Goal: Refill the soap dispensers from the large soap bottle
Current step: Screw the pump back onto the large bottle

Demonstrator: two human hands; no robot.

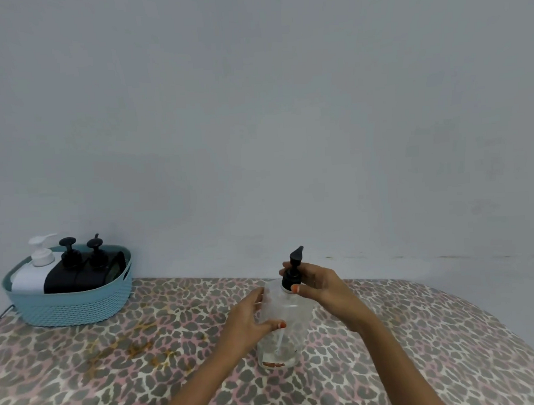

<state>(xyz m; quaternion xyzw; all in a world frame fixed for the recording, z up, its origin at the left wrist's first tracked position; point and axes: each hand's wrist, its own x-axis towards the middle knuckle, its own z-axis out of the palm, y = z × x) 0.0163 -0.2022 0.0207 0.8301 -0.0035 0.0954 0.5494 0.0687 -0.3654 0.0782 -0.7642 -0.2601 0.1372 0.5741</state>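
Left hand (250,320) wraps the side of the clear soap dispenser (292,328), standing straight up on the surface (114,374). Right hand (321,285) grips the black pump (296,254) on top.

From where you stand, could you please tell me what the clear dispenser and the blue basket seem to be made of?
The clear dispenser looks like glossy transparent plastic, possibly glass: its dip tube shows through the wall. Its pump looks like matte black plastic. The blue basket seems moulded plastic imitating weave, judging by its even ribbing and cut-out handle.
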